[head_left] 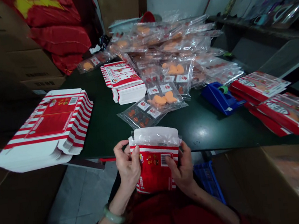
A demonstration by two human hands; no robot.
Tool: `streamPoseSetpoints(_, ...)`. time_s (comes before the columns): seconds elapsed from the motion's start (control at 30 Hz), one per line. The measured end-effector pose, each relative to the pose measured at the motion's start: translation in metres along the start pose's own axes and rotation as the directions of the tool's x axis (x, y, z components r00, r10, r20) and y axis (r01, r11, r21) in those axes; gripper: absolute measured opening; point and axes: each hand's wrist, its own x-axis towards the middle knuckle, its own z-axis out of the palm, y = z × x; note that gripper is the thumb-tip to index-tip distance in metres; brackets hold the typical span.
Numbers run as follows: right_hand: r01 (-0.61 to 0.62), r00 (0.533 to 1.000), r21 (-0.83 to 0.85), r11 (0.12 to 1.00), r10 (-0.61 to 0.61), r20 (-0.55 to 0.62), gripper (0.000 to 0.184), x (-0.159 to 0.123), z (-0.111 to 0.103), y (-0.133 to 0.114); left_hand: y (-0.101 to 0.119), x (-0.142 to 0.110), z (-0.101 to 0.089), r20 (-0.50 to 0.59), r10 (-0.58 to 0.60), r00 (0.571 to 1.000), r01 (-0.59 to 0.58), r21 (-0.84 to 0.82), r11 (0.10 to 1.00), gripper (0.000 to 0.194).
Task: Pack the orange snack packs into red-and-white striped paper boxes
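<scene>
Over the counter, left hand and right hand pinching a red-striped carton around a clear bag.

Dark green counter under a heap of clear plastic packets of orange pieces. Across its surface, a stack of flat red-and-white striped cartons, a larger stack overhanging the left edge, a blue tape dispenser, and red printed cartons at the right.

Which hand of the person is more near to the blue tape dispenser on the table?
The right hand is nearer: it holds the red carton below and left of the blue tape dispenser. The left hand is farther, on the carton's other side.
</scene>
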Motion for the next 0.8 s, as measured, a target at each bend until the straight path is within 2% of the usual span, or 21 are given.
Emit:
streamPoseSetpoints(0.1,0.14,0.99,-0.089,0.986,-0.141,-0.007,0.063,-0.004,-0.004,0.005,-0.01,-0.007,0.0,-0.075,0.272,0.96,-0.251,0.213,0.944,0.026)
streamPoseSetpoints(0.13,0.184,0.983,-0.148,0.972,-0.185,0.005,0.064,-0.004,-0.007,0.005,-0.011,-0.007,-0.002,-0.067,0.338,0.939,-0.309,0.269,0.912,0.024)
streamPoseSetpoints(0.2,0.245,0.969,-0.239,0.94,-0.24,0.05,0.062,-0.002,-0.013,0.002,-0.009,-0.007,-0.007,0.014,0.411,0.912,-0.389,0.353,0.851,0.018)
streamPoseSetpoints(0.3,0.281,0.958,-0.275,0.92,-0.25,0.143,0.054,0.008,-0.025,-0.008,0.003,-0.003,-0.015,0.199,0.42,0.885,-0.463,0.467,0.753,0.024)
streamPoseSetpoints(0.43,0.281,0.932,-0.226,0.933,-0.208,0.297,0.032,0.022,-0.043,-0.027,0.022,0.001,-0.024,0.337,0.384,0.859,-0.51,0.525,0.681,0.038)
streamPoseSetpoints(0.5,0.232,0.916,-0.161,0.959,-0.159,0.369,0.026,0.027,-0.049,-0.038,0.028,0.002,-0.027,0.401,0.393,0.827,-0.557,0.498,0.664,0.034)
streamPoseSetpoints(0.6,0.102,0.899,-0.082,0.991,-0.056,0.434,0.03,0.031,-0.053,-0.052,0.035,0.003,-0.029,0.418,0.417,0.807,-0.585,0.467,0.663,0.022)
streamPoseSetpoints(0.7,0.045,0.929,-0.094,0.995,-0.007,0.371,0.028,0.028,-0.05,-0.057,0.041,0.006,-0.029,0.417,0.427,0.802,-0.59,0.443,0.675,0.01)
streamPoseSetpoints(0.77,0.051,0.976,-0.101,0.994,-0.029,0.215,0.028,0.024,-0.047,-0.055,0.043,0.008,-0.03,0.431,0.415,0.801,-0.588,0.438,0.68,0.005)
streamPoseSetpoints(0.8,0.077,0.99,-0.098,0.992,-0.064,0.127,0.034,0.022,-0.045,-0.052,0.044,0.009,-0.03,0.435,0.405,0.804,-0.582,0.44,0.683,0.005)
